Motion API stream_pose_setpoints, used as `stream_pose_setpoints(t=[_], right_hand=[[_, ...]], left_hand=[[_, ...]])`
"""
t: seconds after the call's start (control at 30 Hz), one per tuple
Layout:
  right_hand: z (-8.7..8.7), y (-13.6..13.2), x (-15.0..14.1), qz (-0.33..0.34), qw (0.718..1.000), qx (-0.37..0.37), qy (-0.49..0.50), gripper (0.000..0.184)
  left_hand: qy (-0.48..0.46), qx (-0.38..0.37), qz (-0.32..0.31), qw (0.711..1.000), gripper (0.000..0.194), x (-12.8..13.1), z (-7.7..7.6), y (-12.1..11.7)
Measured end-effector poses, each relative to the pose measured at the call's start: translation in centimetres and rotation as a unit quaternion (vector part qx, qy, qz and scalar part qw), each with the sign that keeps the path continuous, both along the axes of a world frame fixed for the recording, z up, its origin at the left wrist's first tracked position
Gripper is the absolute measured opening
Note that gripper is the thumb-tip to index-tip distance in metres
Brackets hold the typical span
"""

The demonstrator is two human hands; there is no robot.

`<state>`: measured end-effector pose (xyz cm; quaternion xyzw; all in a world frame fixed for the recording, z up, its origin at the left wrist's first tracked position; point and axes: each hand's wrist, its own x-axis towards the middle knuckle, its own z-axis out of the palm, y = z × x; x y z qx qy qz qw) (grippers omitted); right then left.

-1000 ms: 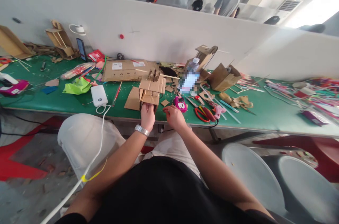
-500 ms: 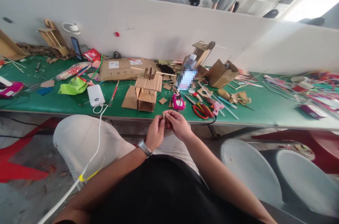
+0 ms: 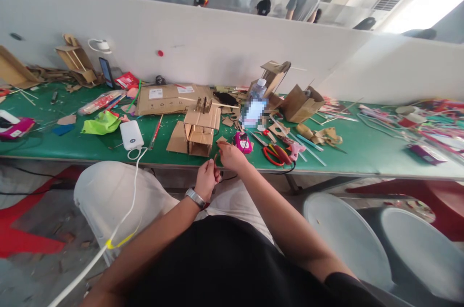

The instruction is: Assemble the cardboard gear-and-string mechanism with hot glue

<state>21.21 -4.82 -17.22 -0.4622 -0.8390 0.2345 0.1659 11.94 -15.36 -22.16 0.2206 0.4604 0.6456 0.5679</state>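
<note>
Just off the table's front edge, my left hand (image 3: 206, 179) is closed, pinching a small, thin brown piece of cardboard (image 3: 216, 157) between thumb and finger. My right hand (image 3: 232, 156) is above and to the right, over the edge, its fingers drawn together. Those fingertips reach a small cardboard square (image 3: 222, 140) on the table and partly cover it; whether they grip it is unclear. Beside them stands a boxy cardboard model (image 3: 201, 128) with an open front and upright pieces on top. To the right of my right hand is a magenta box (image 3: 243, 143).
On the green table (image 3: 152, 154) lie red-handled pliers (image 3: 274, 154), a pink glue gun (image 3: 296, 150), a white power bank (image 3: 131, 135) with its cable, and a flat cardboard box (image 3: 165, 98). A bottle (image 3: 258, 87) stands behind a lit phone (image 3: 254, 112). Grey stools (image 3: 344, 234) are to the right.
My hands were together over my lap with a small piece between them. They have parted: the right has moved forward to the cardboard square, while the left keeps the small piece.
</note>
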Motion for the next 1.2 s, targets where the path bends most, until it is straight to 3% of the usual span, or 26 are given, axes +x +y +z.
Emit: stream_pose_setpoints(t=[0.17, 0.37, 0.5, 0.57, 0.67, 0.87, 1.0, 1.2], right_hand=[[0.2, 0.0, 0.9, 0.030, 0.996, 0.029, -0.073, 0.037], [-0.3, -2.4, 2.8, 0.048, 0.991, 0.051, -0.110, 0.036], [-1.0, -3.9, 4.1, 0.035, 0.993, 0.056, -0.099, 0.049], [-1.5, -4.3, 4.7, 0.023, 0.995, 0.058, -0.076, 0.051], [-2.0, -4.7, 5.5, 0.007, 0.998, 0.060, -0.026, 0.038], [-1.9, -6.1, 6.9, -0.049, 0.989, 0.068, 0.120, 0.026], [-1.6, -6.6, 7.5, -0.105, 0.972, 0.024, 0.208, 0.032], [-1.8, -6.7, 7.2, -0.108, 0.948, -0.081, 0.290, 0.049]], left_hand=[[-0.049, -0.020, 0.014, 0.998, 0.062, -0.1, 0.1, 0.0], [-0.089, -0.026, 0.017, 0.996, 0.056, -0.1, 0.2, 0.2], [-0.093, -0.034, 0.001, 0.995, 0.049, -0.3, 0.1, 0.4], [-0.087, -0.039, -0.006, 0.995, 0.043, -0.5, -0.1, 0.6], [-0.075, -0.044, -0.016, 0.996, 0.036, -0.8, -0.4, 0.9], [-0.058, -0.026, -0.043, 0.997, 0.040, -1.3, 0.2, 1.3], [-0.018, 0.001, -0.076, 0.997, 0.043, -1.4, 0.8, 0.8], [0.073, 0.057, -0.118, 0.989, 0.042, -0.5, 1.5, -0.4]])
